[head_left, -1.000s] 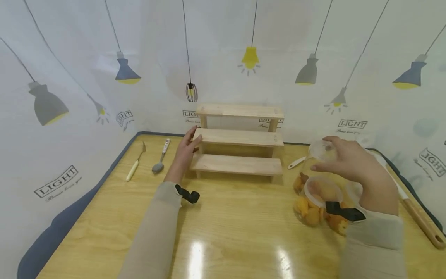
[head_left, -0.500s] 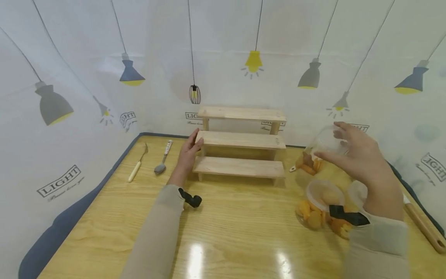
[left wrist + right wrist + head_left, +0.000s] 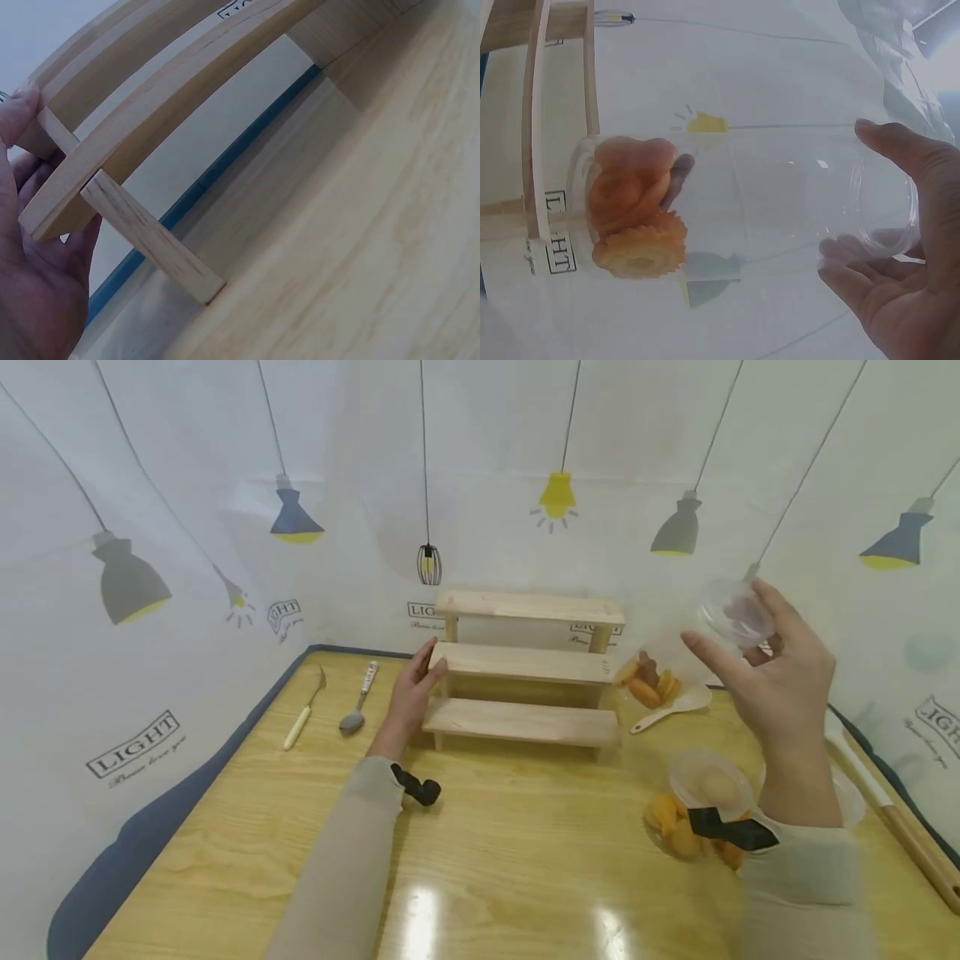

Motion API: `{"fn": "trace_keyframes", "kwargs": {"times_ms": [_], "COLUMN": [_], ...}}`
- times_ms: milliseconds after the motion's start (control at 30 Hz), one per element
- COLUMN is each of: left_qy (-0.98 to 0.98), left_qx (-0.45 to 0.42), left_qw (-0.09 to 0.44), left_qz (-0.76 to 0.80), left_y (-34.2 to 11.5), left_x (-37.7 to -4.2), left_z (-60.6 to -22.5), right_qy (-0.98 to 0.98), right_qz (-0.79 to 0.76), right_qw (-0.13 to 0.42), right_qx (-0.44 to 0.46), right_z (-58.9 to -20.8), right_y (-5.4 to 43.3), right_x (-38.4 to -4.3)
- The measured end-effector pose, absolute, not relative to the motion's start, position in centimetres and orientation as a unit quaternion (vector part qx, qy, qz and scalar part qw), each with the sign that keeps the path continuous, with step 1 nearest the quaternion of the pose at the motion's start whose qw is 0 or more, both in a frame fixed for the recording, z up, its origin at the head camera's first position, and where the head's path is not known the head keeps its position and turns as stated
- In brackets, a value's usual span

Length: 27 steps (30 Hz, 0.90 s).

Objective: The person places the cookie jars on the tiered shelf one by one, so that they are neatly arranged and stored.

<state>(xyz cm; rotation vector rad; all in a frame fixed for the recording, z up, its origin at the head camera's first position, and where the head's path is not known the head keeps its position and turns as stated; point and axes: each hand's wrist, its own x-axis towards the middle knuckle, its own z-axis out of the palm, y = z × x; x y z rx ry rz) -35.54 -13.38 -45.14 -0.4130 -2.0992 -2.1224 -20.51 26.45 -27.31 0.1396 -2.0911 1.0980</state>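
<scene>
A three-tier wooden display stand [image 3: 525, 722] stands against the back of the table. My left hand [image 3: 412, 697] grips the left end of its middle board; in the left wrist view the thumb and fingers lie around that board end. My right hand [image 3: 787, 685] holds a clear plastic jar [image 3: 772, 202] by its lidded end, raised and tilted to the right of the stand. Orange-brown snack pieces [image 3: 634, 214] sit at the jar's bottom, close to the boards. Other clear jars [image 3: 708, 781] with similar pieces stand below my right forearm, which partly hides them.
A fork [image 3: 303, 718] with a pale handle and a metal spoon [image 3: 358, 706] lie left of the stand. To its right are a white spoon [image 3: 675, 708] and a long wooden-handled utensil [image 3: 892, 810]. A lamp-patterned cloth [image 3: 495, 468] surrounds the table.
My right hand has lifted the jar off the table and tilted it, with its bottom toward the stand. The white spoon is now uncovered. My left hand stays on the stand.
</scene>
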Motion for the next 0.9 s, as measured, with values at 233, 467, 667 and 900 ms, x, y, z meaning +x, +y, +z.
{"fn": "trace_keyframes", "kwargs": {"times_ms": [233, 467, 667, 900], "left_qy": [-0.7, -0.693, -0.682, -0.673], "left_qx": [-0.135, -0.136, -0.152, -0.159], "left_qw": [0.077, 0.062, 0.053, 0.052], "left_qz": [-0.698, -0.705, -0.713, -0.72], "left_y": [-13.9, -14.4, -14.0, -13.6], "left_x": [-35.5, -35.5, -34.4, -33.6], "left_z": [-45.3, -45.9, -44.4, -43.1], "right_qy": [-0.806, -0.785, -0.762, -0.739], "right_qz": [0.494, 0.526, 0.545, 0.559], "right_qw": [0.316, 0.304, 0.32, 0.331], "right_qx": [0.086, 0.121, 0.143, 0.178], "right_z": [-25.4, -26.9, -25.8, -23.3], "right_y": [22.0, 17.5, 14.4, 10.9], "right_x": [-23.5, -27.0, -27.6, -28.1]}}
